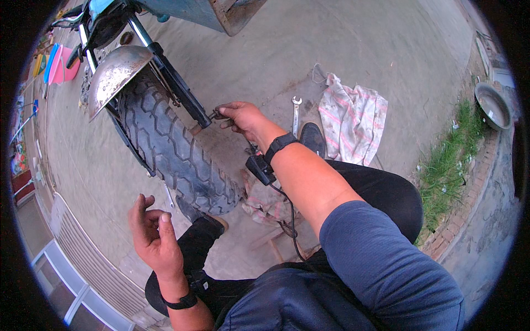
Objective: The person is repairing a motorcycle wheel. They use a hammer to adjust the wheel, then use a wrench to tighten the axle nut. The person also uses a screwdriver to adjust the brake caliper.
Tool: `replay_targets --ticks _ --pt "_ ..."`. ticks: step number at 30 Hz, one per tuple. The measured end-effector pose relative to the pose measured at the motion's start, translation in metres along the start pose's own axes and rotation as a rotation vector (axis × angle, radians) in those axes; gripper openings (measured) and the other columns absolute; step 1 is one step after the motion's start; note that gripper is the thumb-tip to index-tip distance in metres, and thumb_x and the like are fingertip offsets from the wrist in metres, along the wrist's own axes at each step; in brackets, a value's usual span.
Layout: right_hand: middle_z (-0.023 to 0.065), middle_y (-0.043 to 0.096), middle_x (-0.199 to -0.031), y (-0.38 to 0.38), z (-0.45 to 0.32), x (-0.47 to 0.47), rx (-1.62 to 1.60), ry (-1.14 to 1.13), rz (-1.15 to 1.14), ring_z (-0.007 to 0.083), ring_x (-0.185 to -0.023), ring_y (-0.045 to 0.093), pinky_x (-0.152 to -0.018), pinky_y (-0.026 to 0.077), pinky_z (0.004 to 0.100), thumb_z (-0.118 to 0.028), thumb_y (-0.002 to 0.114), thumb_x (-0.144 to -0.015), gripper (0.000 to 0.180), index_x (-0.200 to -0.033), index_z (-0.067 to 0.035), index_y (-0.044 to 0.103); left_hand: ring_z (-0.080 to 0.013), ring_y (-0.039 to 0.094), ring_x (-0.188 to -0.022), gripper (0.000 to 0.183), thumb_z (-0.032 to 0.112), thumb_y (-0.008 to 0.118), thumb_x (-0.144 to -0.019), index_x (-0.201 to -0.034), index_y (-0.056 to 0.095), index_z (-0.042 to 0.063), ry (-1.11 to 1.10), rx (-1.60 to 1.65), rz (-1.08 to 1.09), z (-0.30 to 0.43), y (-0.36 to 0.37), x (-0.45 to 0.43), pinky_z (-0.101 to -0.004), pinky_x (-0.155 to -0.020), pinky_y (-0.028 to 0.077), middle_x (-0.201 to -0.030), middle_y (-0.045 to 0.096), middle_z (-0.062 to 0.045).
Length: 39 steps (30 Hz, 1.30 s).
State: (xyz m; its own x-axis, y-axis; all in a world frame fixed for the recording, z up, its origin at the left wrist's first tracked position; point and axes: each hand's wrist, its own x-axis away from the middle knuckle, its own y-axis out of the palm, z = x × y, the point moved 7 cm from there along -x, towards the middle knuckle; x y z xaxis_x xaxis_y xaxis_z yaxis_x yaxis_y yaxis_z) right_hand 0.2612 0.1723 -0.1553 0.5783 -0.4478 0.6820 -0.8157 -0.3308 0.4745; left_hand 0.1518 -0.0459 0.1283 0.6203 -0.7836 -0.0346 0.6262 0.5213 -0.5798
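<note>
A motorcycle-type front wheel with a knobby black tyre [165, 140] stands before me under a worn metal mudguard [120, 78]. My right hand [242, 120] is at the lower end of the black fork leg [182, 87], its thumb and fingers pinching a small dark part whose kind I cannot tell. My left hand [155, 233] is raised beside the tyre, fingers curled and apart, with nothing in it. An open-end wrench [296, 116] lies on the concrete by my shoe. Another wrench [169, 196] lies left of the tyre, partly hidden.
A stained striped cloth [354, 120] lies on the ground at right, another cloth [269, 202] beside the tyre. A metal basin [492, 105] sits by the grass strip [447, 165] and brick edging. Pink bucket [64, 64] at far left; the vehicle's blue body [194, 12] is above.
</note>
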Motion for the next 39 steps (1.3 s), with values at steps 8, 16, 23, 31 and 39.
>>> replay_targets --ticks 8,16,23,31,39 --pt "0.0044 0.071 -0.104 0.003 0.017 -0.006 -0.143 0.062 -0.019 0.0140 -0.073 0.065 -0.053 0.044 0.0272 -0.020 0.064 -0.098 0.023 -0.118 -0.008 0.066 -0.0118 0.057 -0.085 0.053 -0.007 0.061 -0.091 -0.142 0.048 -0.003 0.000 0.003 -0.019 -0.002 0.004 -0.001 -0.0244 -0.077 0.049 -0.126 0.055 -0.015" --pt "0.0014 0.064 -0.095 0.018 0.038 -0.007 -0.397 0.156 -0.037 0.0128 -0.073 0.056 -0.051 0.038 0.0228 -0.026 0.064 -0.099 0.016 -0.107 -0.012 0.063 -0.0118 0.057 -0.084 0.053 -0.007 0.062 -0.090 -0.142 0.048 -0.002 -0.004 -0.005 -0.024 -0.001 0.006 -0.002 -0.0245 -0.076 0.049 -0.127 0.055 -0.015" --pt "-0.0012 0.054 -0.085 0.021 0.038 -0.002 -0.427 0.162 -0.008 0.0109 -0.067 0.049 -0.050 0.035 0.0233 -0.026 0.065 -0.098 0.014 -0.104 -0.013 0.061 -0.0119 0.056 -0.083 0.053 -0.005 0.062 -0.091 -0.142 0.048 -0.002 -0.008 -0.021 -0.029 0.000 0.007 -0.003 -0.0248 -0.076 0.048 -0.128 0.054 -0.015" --pt "-0.0020 0.050 -0.083 0.017 0.029 -0.003 -0.350 0.149 -0.005 0.0099 -0.062 0.045 -0.048 0.032 0.0230 -0.021 0.068 -0.095 0.013 -0.102 -0.012 0.061 -0.0120 0.056 -0.083 0.053 -0.005 0.063 -0.091 -0.142 0.048 -0.002 0.002 -0.027 -0.032 0.002 0.009 -0.004 -0.0251 -0.075 0.048 -0.128 0.054 -0.015" --pt "-0.0017 0.047 -0.082 0.027 0.026 -0.004 -0.157 0.166 -0.033 0.0095 -0.060 0.043 -0.044 0.029 0.0231 -0.022 0.070 -0.092 0.017 -0.101 -0.011 0.061 -0.0107 0.058 -0.088 0.053 -0.004 0.062 -0.091 -0.143 0.049 -0.001 -0.005 -0.026 -0.026 0.003 0.008 -0.004 -0.0253 -0.083 0.049 -0.128 0.059 -0.013"
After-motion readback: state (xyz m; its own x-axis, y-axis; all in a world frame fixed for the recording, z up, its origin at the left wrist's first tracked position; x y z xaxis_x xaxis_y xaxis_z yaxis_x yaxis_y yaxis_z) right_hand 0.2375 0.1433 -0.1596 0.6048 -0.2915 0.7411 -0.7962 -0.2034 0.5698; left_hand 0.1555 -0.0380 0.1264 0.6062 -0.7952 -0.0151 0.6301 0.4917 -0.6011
